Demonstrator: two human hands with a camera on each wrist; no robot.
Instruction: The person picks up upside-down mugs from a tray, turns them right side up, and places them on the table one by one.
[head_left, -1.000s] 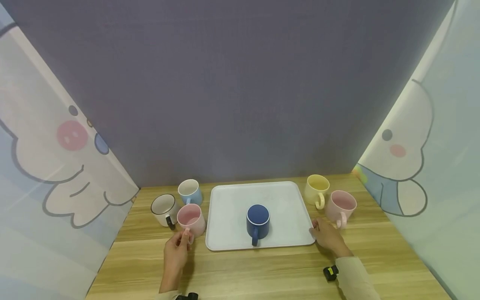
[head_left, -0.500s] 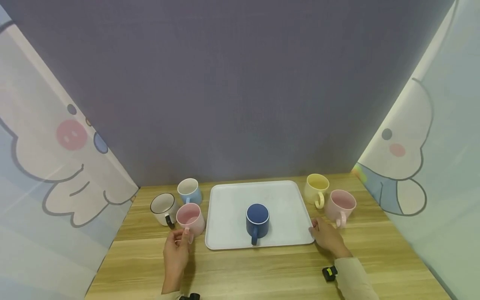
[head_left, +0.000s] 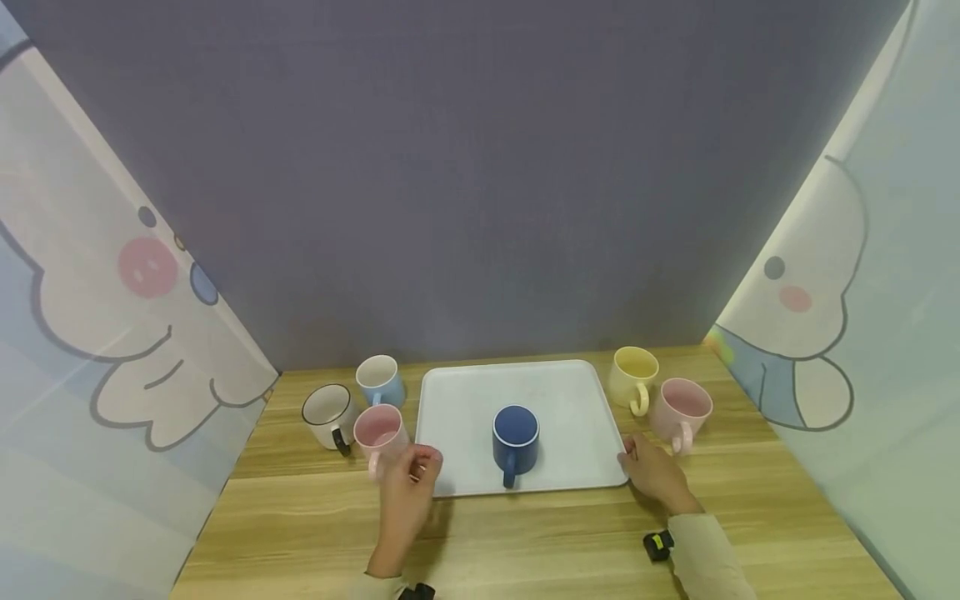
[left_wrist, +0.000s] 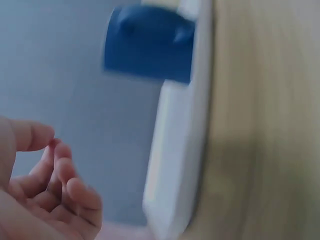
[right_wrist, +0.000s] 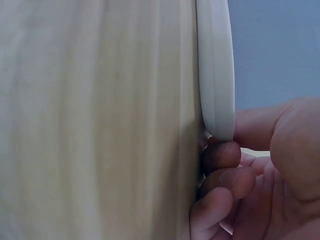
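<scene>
My left hand [head_left: 408,492] hovers over the front left corner of the white tray [head_left: 562,417], just right of a pink mug [head_left: 382,433], holding nothing. In the left wrist view its fingers [left_wrist: 85,195] are loosely bent, with the thumb tip close to the index fingertip. My right hand [head_left: 656,475] pinches the tray's front right corner. The right wrist view shows the thumb [right_wrist: 255,127] against the rim and bent fingers at the corner's underside. On the tray, a dark blue mug [head_left: 516,437] stands upright, its handle toward me.
Left of the tray stand a white mug [head_left: 327,412] with a black handle and a light blue mug [head_left: 382,385]. To its right are a yellow mug [head_left: 630,379] and another pink mug [head_left: 678,412], close to my right hand. A grey wall [head_left: 480,183] rises behind the wooden table [head_left: 540,542].
My left hand has let go of the left pink mug's handle and moved right, to the tray's front left corner. My right hand stays at its corner, and the mugs stand where they were.
</scene>
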